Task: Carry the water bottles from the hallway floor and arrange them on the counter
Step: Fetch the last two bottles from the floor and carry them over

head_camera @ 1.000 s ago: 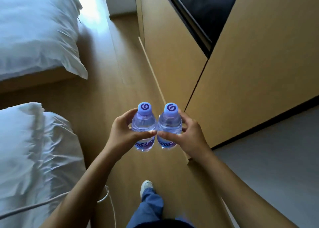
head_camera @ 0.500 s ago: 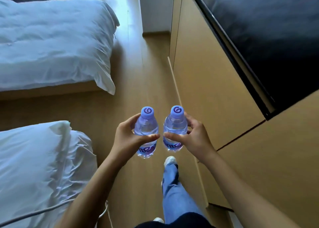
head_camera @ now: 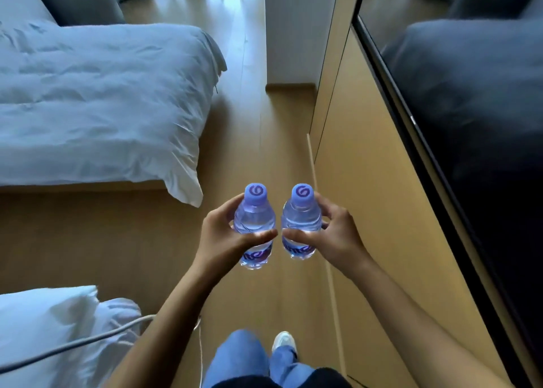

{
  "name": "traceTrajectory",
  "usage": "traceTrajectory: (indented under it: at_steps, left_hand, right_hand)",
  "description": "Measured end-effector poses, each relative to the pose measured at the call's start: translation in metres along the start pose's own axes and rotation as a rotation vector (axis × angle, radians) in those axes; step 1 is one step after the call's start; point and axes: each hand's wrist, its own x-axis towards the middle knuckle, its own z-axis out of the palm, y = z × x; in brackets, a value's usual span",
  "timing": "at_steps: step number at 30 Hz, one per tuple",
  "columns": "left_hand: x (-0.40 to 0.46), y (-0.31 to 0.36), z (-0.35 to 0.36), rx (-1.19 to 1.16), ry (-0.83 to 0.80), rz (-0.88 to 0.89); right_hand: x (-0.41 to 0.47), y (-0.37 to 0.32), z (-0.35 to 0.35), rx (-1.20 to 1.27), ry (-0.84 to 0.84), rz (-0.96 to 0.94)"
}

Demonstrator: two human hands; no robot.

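Note:
Two small clear water bottles with purple caps are held upright side by side at chest height over the wooden floor. My left hand grips the left bottle around its middle, thumb across the front. My right hand grips the right bottle the same way. The bottles stand a little apart, with my two thumbs almost meeting between them. No counter is in view.
A bed with a white duvet lies to the left and a second bed's pillow sits at lower left with a cable across it. A wooden wall panel with a dark screen runs along the right. A white wall corner stands ahead.
I have walked forward along the floor between the beds and the panel; the far bed and white wall corner have come closer. The bottles stay in my hands, now slightly further apart.

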Motion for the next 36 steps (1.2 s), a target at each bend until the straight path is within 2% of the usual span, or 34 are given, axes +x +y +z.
traceTrajectory:
  at_steps: [9,17,23,36]
  left_hand:
    - [0.187,-0.014,-0.021,-0.078,0.045,0.001]
    - [0.404,-0.009,-0.058,0.014,0.026,0.056]
    - [0.533,-0.001,-0.075,0.030,0.027,0.096]
    - [0.842,0.006,-0.059,0.034,0.095,0.077]
  right_hand:
    - [0.188,-0.014,-0.005,-0.012,0.003,0.002]
    - [0.392,-0.055,0.003,0.015,0.023,0.003]
    - [0.518,-0.079,0.001,0.010,0.017,-0.017]
    - [0.835,-0.108,-0.059,-0.056,-0.047,-0.086]
